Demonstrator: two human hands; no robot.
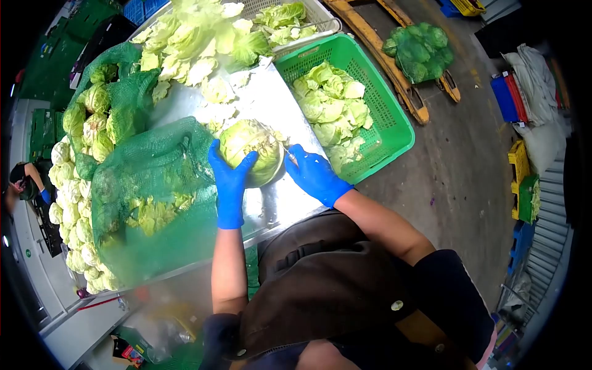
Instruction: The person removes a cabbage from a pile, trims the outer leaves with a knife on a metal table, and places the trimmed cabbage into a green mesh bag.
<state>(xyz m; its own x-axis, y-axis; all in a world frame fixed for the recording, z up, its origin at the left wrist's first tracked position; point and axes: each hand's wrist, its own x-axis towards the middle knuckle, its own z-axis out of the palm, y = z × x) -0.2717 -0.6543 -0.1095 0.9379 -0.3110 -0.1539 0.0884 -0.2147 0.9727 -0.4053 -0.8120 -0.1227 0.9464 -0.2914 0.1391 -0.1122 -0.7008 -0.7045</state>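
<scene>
A large pale green cabbage (250, 148) rests on the metal table (287, 200). My left hand (231, 179), in a blue glove, lies against its near left side with thumb and fingers spread around it. Close to its right side, my right hand (313, 176), also gloved in blue, has its fingers curled round a small knife (288, 153), mostly hidden by the hand. Loose leaves (216, 91) lie on the table beyond the cabbage. Left of my left hand is a green net bag (154, 166) with leaves and cabbages showing through it.
A green crate (404, 137) with leaves stands right of the table, a pale crate (330, 28) behind it. Many cabbages (74, 216) are stacked at left. A netted bag (422, 52) sits on a yellow pallet jack (370, 46). Another person (28, 179) is at far left.
</scene>
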